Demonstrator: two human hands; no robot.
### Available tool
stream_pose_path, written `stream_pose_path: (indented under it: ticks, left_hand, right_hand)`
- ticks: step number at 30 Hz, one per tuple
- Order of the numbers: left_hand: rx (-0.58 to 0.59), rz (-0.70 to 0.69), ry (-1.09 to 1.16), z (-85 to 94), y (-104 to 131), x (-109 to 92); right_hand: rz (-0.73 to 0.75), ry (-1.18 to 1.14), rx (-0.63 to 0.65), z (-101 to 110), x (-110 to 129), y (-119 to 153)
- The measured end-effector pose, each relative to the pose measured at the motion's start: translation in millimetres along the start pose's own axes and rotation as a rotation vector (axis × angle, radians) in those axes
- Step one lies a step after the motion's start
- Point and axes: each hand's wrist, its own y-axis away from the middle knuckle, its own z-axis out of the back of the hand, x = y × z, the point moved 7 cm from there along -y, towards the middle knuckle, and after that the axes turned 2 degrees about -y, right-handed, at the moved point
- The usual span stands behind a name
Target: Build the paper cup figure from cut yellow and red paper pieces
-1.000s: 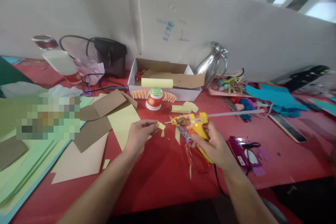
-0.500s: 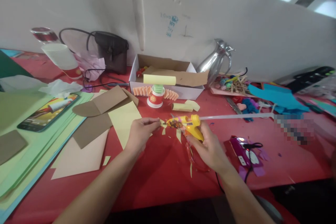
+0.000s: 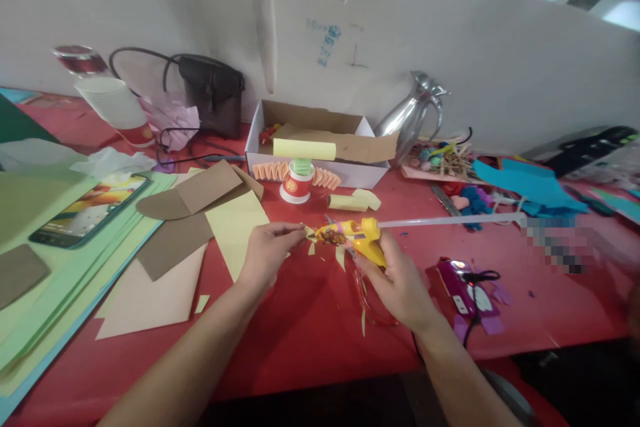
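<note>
My right hand (image 3: pixel 397 277) is wrapped round the handle of a yellow hot glue gun (image 3: pixel 353 237), its nozzle pointing left. A long clear glue stick (image 3: pixel 440 221) sticks out of the gun's back end. The fingers of my left hand (image 3: pixel 270 250) pinch a small pale yellow paper piece (image 3: pixel 311 233) right at the nozzle; whether the two touch I cannot tell. Behind the hands stands a red and white paper cup (image 3: pixel 297 188) with folded orange paper strips (image 3: pixel 327 178) at its sides, folded green paper on top and a yellow paper roll (image 3: pixel 305 149) above.
Paper scraps and a small yellow roll (image 3: pixel 345 203) lie on the red table (image 3: pixel 280 353). At left are coloured sheets, brown card (image 3: pixel 175 243) and a phone (image 3: pixel 90 210). A white box (image 3: pixel 320 173) and silver jug (image 3: pixel 407 113) stand behind. A magenta power strip (image 3: pixel 467 293) lies right.
Both hands, the glue gun and the paper piece stay almost in place. The picture on the phone screen has changed, and the view has shifted very slightly.
</note>
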Motion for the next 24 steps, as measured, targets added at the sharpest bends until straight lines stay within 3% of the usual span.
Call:
stream_pose_path:
  ticks: [10,17,24]
  left_hand:
    - [0.006,0.005,0.006,0.0,0,1]
    - [0.002,-0.018,0.016,-0.5,-1,-1]
    - [0.014,0.003,0.039,-2.2,0,0]
  right_hand:
    - [0.065,0.084,-0.130,13,0,2]
    - [0.114,0.233,-0.099,2,4,4]
    - [0.073,0.161,-0.100,7,3,1]
